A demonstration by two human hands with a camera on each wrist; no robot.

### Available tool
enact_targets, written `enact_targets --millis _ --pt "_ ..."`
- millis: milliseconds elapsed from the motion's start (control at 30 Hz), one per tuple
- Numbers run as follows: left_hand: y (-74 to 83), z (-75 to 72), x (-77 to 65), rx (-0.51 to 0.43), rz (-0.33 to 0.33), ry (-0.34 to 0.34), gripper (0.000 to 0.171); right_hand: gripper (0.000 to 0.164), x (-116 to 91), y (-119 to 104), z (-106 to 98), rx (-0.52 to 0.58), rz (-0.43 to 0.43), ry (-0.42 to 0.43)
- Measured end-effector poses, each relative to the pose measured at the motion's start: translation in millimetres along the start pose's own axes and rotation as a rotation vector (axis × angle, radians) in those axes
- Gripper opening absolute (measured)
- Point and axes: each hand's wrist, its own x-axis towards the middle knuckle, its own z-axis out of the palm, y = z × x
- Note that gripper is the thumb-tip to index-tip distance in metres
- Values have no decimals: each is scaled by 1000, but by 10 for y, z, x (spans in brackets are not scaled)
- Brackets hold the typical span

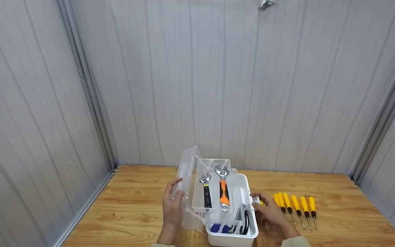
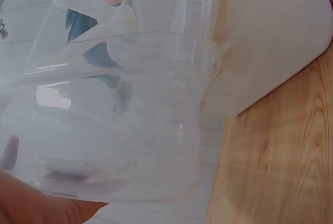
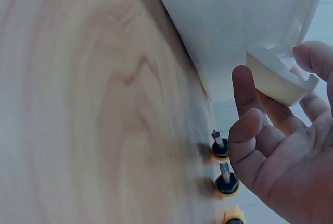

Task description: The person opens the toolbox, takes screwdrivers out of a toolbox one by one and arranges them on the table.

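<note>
A white toolbox [image 1: 231, 240] stands on the table with its clear lid [image 1: 186, 168] swung up to the left. My left hand [image 1: 172, 209] grips the lid's edge, the thumb on one face and fingers showing through the plastic. On the toolbox's right side, my right hand [image 1: 269, 211] pinches the white latch [image 3: 276, 83] between thumb and fingers. A raised clear tray [image 1: 197, 202] bears an adjustable wrench with a black handle [image 1: 207, 196] and another with an orange-and-black handle [image 1: 224, 193]. Below it lie dark blue items [image 1: 219, 228] and black-handled tools [image 1: 246, 223], partly hidden.
Several yellow-handled screwdrivers [image 1: 296, 203] lie in a row to the right of the toolbox, close to my right hand. Pale panel walls [image 1: 218, 85] bound the wooden table [image 1: 115, 212] at the back and both sides.
</note>
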Motion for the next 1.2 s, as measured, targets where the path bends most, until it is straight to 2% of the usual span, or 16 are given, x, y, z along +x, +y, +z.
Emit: enact_targets --millis 200,333,500,633,767,900,1033,1200 --pt "-10 27 13 75 20 31 29 48 3 -46 -2 32 29 -14" --pt "16 51 16 83 21 12 30 51 0 -37 -13 52 28 -25" --pt "169 51 -5 86 7 -30 32 57 3 -17 7 150 93 -67" --pt "280 36 -21 116 28 -55 33 56 6 -30 25 117 93 -62" --pt "197 18 12 132 18 -66 33 57 16 -45 26 63 83 -62" --pt "100 29 32 152 14 -61 33 62 13 -52 28 58 108 -58" --pt "97 73 25 194 43 -51 33 63 8 -48 40 77 113 -40" --pt "142 153 25 286 72 -86 33 62 8 -40 56 67 97 -25"
